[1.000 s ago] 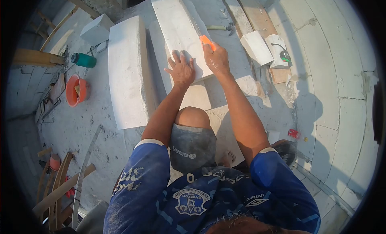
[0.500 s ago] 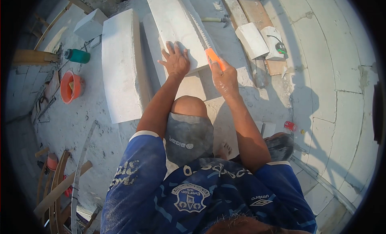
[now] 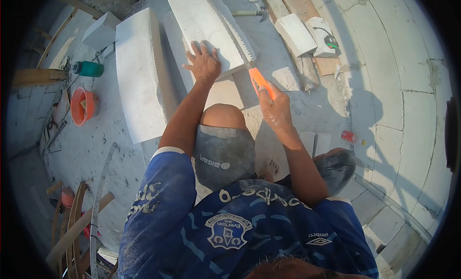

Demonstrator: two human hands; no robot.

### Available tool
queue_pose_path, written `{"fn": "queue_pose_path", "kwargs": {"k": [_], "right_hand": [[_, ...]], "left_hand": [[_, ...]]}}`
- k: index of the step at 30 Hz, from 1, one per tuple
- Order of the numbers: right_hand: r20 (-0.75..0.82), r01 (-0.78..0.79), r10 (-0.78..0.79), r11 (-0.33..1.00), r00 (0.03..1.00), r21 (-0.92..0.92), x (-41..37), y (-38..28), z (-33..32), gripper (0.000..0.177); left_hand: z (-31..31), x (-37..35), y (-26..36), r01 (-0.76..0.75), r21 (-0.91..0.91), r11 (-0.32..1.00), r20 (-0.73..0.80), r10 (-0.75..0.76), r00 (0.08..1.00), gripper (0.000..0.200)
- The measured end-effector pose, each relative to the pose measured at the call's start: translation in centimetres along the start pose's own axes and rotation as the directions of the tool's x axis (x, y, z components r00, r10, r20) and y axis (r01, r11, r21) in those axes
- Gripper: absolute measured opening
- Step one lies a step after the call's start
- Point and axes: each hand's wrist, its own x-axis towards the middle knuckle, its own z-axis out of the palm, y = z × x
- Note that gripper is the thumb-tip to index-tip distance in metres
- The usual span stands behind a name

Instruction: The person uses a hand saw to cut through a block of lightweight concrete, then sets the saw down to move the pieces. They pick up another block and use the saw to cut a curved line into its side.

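Observation:
My left hand (image 3: 205,64) lies flat with fingers spread on the near end of a long white block (image 3: 206,24). My right hand (image 3: 275,104) is wrapped round the orange handle of a hand saw (image 3: 260,82). The toothed blade runs away from me along the right side of the block, set into it lengthwise. Under the near end sits another pale block (image 3: 225,93). My knee is just in front of it. To the left stands a second long white block (image 3: 139,77), apart from my hands.
At the left are a teal bottle (image 3: 90,69) and an orange bucket (image 3: 79,106). A hammer (image 3: 249,12) lies beyond the saw. Right of it, a tape measure (image 3: 331,41) rests on a small white block. A block wall (image 3: 384,82) borders the right side. Wooden strips (image 3: 77,221) lie lower left.
My right hand has drawn the saw back toward me, and more blade shows by the block's near end. My left hand stays on the block. The view has shifted slightly.

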Motion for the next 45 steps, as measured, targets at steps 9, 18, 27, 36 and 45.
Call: {"fn": "queue_pose_path", "kwargs": {"k": [9,18,27,36,45], "right_hand": [[0.013,-0.049,0.048,0.997,0.999,0.058,-2.7,-0.9,-1.5,0.043],[-0.021,-0.053,0.054,0.998,0.998,0.045,-5.6,-0.5,-1.8,0.042],[0.0,-0.051,0.052,0.997,0.999,0.056,-6.7,-0.9,-2.6,0.04],[0.004,-0.08,0.08,0.996,0.997,0.034,-6.7,-1.4,-2.6,0.039],[0.031,-0.152,0.151,0.988,0.988,0.02,-8.0,-1.6,-3.6,0.045]], "left_hand": [[0.5,0.0,-0.3,-0.006,0.021,1.0,-0.009,0.006,1.0,0.064],[0.5,0.0,-0.3,-0.013,0.008,1.0,-0.013,0.013,1.0,0.064],[0.8,0.1,-0.8,-0.029,-0.021,0.999,-0.03,0.029,0.999,0.064],[1.0,0.2,-0.9,-0.037,-0.039,0.999,-0.027,0.036,0.999,0.064],[1.1,0.3,-0.9,-0.04,-0.025,0.999,-0.038,0.039,0.999,0.065]]}}
